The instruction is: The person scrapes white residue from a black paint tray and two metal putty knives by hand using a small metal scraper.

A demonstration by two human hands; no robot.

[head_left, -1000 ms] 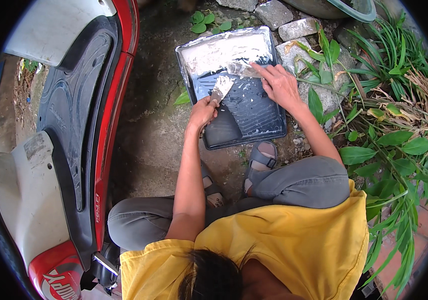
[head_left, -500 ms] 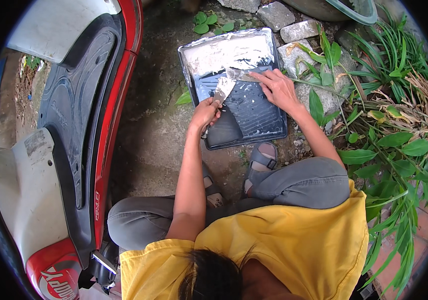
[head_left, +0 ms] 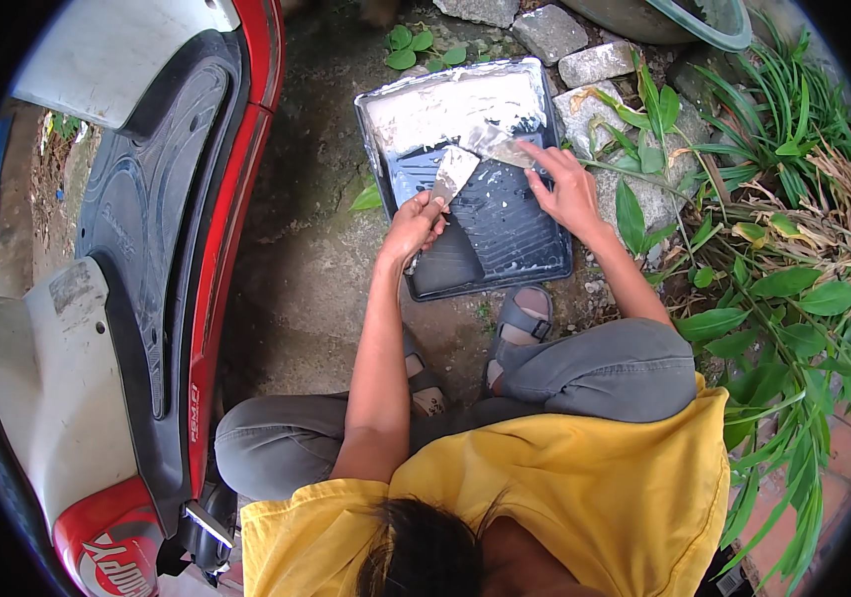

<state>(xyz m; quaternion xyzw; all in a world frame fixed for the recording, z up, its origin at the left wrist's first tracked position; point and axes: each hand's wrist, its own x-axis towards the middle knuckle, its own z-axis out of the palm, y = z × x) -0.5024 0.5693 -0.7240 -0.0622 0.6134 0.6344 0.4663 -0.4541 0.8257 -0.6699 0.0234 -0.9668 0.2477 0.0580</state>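
A black paint tray [head_left: 422, 283] lies on the ground before my feet. White paint [head_left: 416, 117] coats its far end, and specks of it dot the ribbed slope nearer me. My left hand [head_left: 416, 227] is closed round the handle of a putty knife [head_left: 456, 169], its blade smeared white and pointing up and right over the tray. Over the tray's right side, my right hand [head_left: 565, 189] grips a second scraper [head_left: 493, 145], somewhat blurred, whose blade reaches left near the tip of the first. Part of its handle is hidden by my fingers.
A red and grey scooter [head_left: 162, 229] stands close on my left. Stones [head_left: 597, 64] and leafy plants [head_left: 789, 298] border the tray's right side. A greenish basin rim [head_left: 714, 25] shows at the far right. My sandalled feet [head_left: 525, 316] are just below the tray.
The right-hand scraper has shifted slightly right, and its blade has turned to slant downward to the right. My left hand's putty knife has moved a little to the right.
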